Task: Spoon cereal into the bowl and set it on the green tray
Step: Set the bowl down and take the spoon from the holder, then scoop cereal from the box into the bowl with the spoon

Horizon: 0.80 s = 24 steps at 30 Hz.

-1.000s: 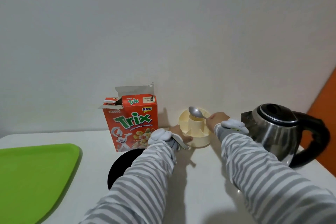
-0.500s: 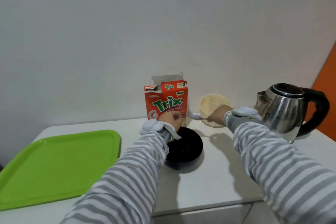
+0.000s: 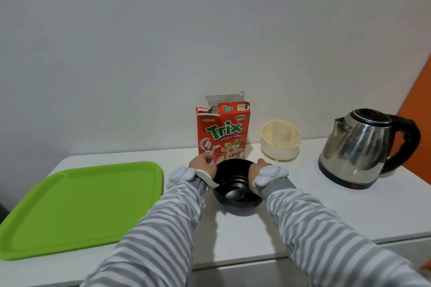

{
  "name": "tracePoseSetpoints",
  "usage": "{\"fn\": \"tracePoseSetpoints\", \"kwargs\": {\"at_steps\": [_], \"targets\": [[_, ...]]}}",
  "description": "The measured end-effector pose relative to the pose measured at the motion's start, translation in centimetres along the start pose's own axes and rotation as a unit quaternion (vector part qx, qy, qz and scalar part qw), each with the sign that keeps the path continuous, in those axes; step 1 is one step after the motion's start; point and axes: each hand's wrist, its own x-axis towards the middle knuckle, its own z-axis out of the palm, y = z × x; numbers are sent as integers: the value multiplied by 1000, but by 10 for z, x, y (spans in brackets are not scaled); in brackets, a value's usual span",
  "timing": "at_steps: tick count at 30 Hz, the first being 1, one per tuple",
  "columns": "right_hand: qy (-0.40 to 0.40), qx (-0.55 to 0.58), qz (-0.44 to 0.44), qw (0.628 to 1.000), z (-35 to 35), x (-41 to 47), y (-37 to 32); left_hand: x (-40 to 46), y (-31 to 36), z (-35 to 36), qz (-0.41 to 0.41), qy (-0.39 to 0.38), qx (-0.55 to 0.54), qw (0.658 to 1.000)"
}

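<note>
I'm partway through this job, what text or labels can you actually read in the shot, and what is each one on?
All readable text is on the cereal box:
"Nestlé", front, upper left.
"Trix", large green letters on the front, and again small on the top flap.
"New", yellow tag, upper right.
"7 VITAMIN & MINERAL", under the big logo.
The small pale label on the top flap is too small to read.
The kettle, bowl and green tray show no readable text.

Just past my left hand (image 3: 202, 165) stands the cereal box (image 3: 222, 133), the only thing here with print I can read. Its front says "Nestlé" in small white letters at the top left, "Trix" in big green letters across the middle, "New" on a yellow patch at the top right, and "7 VITAMIN & MINERAL" beneath the logo. The folded top flap repeats "Trix" in small. A tiny label beside that is too small to read.
</note>
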Motion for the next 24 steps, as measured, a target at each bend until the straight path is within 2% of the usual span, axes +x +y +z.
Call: {"fn": "tracePoseSetpoints", "kwargs": {"at_steps": [3, 5, 7, 9, 12, 15, 17, 20, 22, 24], "targets": [[0, -38, -4, 999, 6, 9, 3, 4, -5, 3, -11, 0, -14, 1000], [-29, -29, -9, 999, 13, 25, 4, 10, -7, 5, -18, 5, -23, 1000], [-29, -71, -45, 996, 17, 43, 7, 17, -7, 5, -24, 16, -32, 999], [17, -42, -50, 998, 10, 63, 7, 26, -3, 3, -25, 34, -38, 998], [107, 45, -65, 991, -51, 45, -5, 41, 1, -2, -40, 65, -61, 995], [279, 91, -87, 952, -106, 37, -14, 59, 3, -7, -42, 88, -73, 993], [323, 117, -125, 931, -126, 38, -19, 70, 5, -10, -34, 84, -88, 992], [276, 123, -172, 938, -142, 50, -28, 88, 7, -11, -17, 58, -127, 990], [226, 121, -173, 951, -142, 56, -33, 96, 2, -7, 4, 30, -172, 985], [216, 126, -170, 953, -139, 58, -34, 104, -7, 2, 10, -2, -219, 976]]}}
